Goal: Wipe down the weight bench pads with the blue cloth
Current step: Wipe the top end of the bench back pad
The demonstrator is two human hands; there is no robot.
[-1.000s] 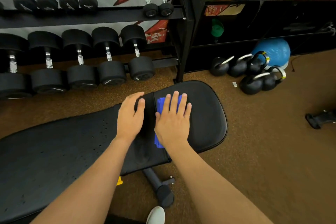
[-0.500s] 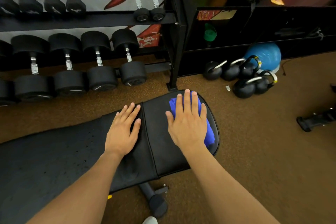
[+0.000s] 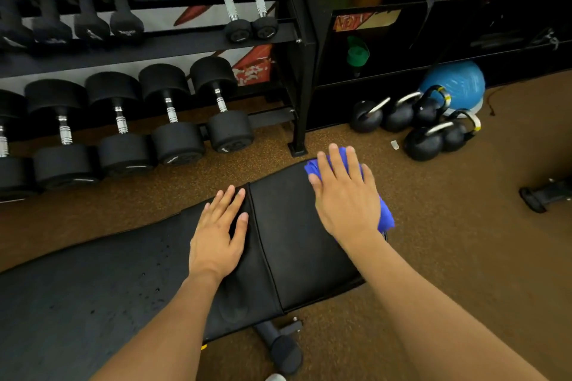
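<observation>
A black weight bench lies across the lower view, with a long back pad [image 3: 77, 288] on the left and a shorter seat pad [image 3: 294, 232] on the right. My right hand [image 3: 343, 198] presses flat on the blue cloth [image 3: 385, 215] at the seat pad's far right end; cloth shows past my fingertips and beside my wrist. My left hand [image 3: 219, 232] rests flat, fingers apart, on the back pad right beside the seam between the pads. Small dark droplets speckle the back pad.
A black rack with several dumbbells [image 3: 173, 120] stands behind the bench. Kettlebells [image 3: 424, 130] and a blue ball [image 3: 458, 83] sit on the brown floor at the right. A black shelf unit [image 3: 402, 40] holds foam rollers. The bench leg [image 3: 278, 346] sticks out below.
My right hand has slid the blue cloth from the seat pad's left part, near the seam, to its far right end. My left hand has stayed by the seam.
</observation>
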